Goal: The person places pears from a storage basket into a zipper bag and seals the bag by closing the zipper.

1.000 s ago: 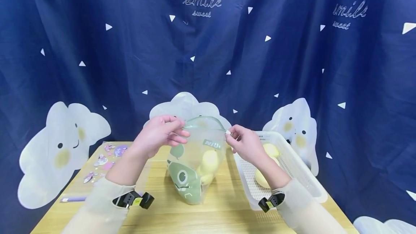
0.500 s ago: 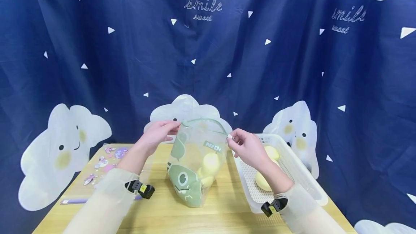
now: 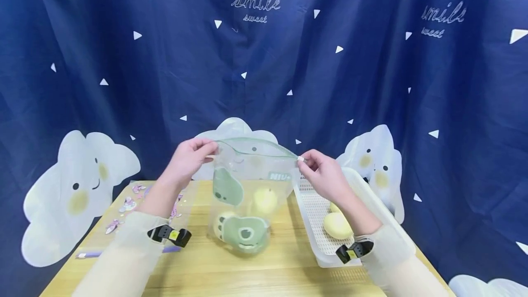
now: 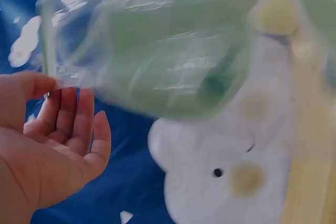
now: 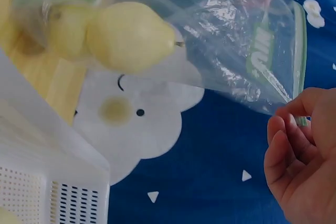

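A clear zip bag point(image 3: 227, 187) with green cartoon prints hangs between my hands over the table. Inside it lie several yellow pears point(image 3: 265, 200); in the right wrist view, a pear point(image 5: 131, 38) with its stem shows through the plastic. My left hand point(image 3: 187, 159) pinches the bag's upper left corner between thumb and index finger, other fingers loosely bent. At the upper right corner my right hand point(image 3: 323, 173) pinches the zip's end, by a small white slider point(image 3: 300, 158). Between the hands, the two green edges of the mouth stand apart. Whether the bag's bottom touches the table, I cannot tell.
A white perforated basket point(image 3: 363, 191) stands to the right, holding more yellow pears point(image 3: 337, 226), partly behind my right forearm. On the left lie a sticker-patterned clear sheet point(image 3: 123, 214) and a purple stick-like item point(image 3: 88, 255). A dark blue curtain point(image 3: 264, 81) hangs behind the wooden table point(image 3: 231, 276).
My hands have moved apart, left hand leftward and right hand rightward and up, stretching the bag's mouth wider. The bag has turned flatter toward me, its prints now facing front.
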A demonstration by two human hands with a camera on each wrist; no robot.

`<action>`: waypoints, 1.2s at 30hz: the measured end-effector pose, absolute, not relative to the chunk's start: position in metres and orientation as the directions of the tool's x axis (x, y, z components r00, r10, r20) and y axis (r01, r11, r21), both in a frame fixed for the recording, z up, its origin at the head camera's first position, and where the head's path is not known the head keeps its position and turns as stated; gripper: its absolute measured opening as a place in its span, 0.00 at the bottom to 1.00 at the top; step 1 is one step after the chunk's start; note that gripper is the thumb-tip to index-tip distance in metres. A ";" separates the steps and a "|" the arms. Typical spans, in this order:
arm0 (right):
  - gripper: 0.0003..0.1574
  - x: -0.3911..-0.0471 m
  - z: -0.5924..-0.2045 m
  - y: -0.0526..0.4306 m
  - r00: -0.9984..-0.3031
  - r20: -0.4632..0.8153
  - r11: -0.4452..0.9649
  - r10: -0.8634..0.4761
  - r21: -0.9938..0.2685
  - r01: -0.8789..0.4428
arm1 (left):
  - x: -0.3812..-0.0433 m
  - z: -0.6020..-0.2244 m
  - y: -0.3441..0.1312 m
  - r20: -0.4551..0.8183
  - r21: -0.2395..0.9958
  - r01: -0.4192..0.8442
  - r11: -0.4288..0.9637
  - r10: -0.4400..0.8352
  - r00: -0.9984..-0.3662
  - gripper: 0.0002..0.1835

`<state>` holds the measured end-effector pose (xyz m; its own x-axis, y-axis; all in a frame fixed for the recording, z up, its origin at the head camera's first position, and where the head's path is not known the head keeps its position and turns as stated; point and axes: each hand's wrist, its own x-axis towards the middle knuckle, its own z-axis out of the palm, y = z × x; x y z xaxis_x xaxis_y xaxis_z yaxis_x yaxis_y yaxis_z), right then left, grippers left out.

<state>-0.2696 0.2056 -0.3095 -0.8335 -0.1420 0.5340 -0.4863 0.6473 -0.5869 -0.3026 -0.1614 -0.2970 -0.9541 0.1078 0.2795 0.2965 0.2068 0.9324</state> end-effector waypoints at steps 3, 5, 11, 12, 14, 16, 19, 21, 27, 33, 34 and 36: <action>0.06 -0.274 -0.307 0.211 -0.845 0.527 0.644 -0.094 -0.615 -0.455 | -0.293 -0.293 -0.179 0.313 0.900 0.345 0.267 0.157 -0.937 0.17; 0.06 -0.277 -0.308 0.214 -0.855 0.513 0.623 -0.074 -0.646 -0.442 | -0.289 -0.296 -0.188 0.324 0.884 0.372 0.283 0.202 -0.924 0.17; 0.08 -0.282 -0.319 0.211 -0.881 0.461 0.505 -0.105 -0.739 -0.446 | -0.290 -0.319 -0.188 0.337 0.917 0.375 0.135 0.239 -0.910 0.13; 0.08 -0.282 -0.321 0.210 -0.883 0.454 0.488 -0.118 -0.748 -0.450 | -0.291 -0.322 -0.186 0.341 0.921 0.373 0.110 0.237 -0.910 0.12; 0.08 -0.283 -0.326 0.208 -0.887 0.438 0.462 -0.145 -0.763 -0.452 | -0.292 -0.326 -0.182 0.339 0.928 0.365 0.078 0.234 -0.911 0.12; 0.09 -0.283 -0.330 0.207 -0.894 0.417 0.433 -0.166 -0.783 -0.446 | -0.292 -0.329 -0.178 0.335 0.931 0.358 0.069 0.223 -0.915 0.14; 0.14 -0.283 -0.333 0.206 -0.911 0.365 0.418 -0.190 -0.810 -0.411 | -0.291 -0.331 -0.175 0.321 0.936 0.342 0.087 0.187 -0.928 0.16; 0.15 -0.284 -0.333 0.206 -0.921 0.340 0.407 -0.191 -0.826 -0.389 | -0.291 -0.331 -0.173 0.310 0.938 0.327 0.114 0.142 -0.940 0.17; 0.13 -0.288 -0.324 0.215 -0.927 0.374 0.312 -0.032 -0.877 -0.365 | -0.289 -0.321 -0.173 0.330 0.935 0.330 0.129 0.020 -0.944 0.15; 0.16 -0.281 -0.322 0.222 -0.944 0.323 0.230 -0.070 -0.915 -0.331 | -0.286 -0.325 -0.177 0.326 0.941 0.333 0.058 0.104 -0.940 0.14; 0.16 -0.280 -0.323 0.223 -0.948 0.307 0.224 -0.084 -0.921 -0.318 | -0.286 -0.328 -0.178 0.318 0.944 0.326 0.055 0.116 -0.941 0.13; 0.15 -0.278 -0.327 0.225 -0.954 0.283 0.212 -0.103 -0.931 -0.299 | -0.285 -0.335 -0.179 0.312 0.945 0.322 0.059 0.132 -0.941 0.12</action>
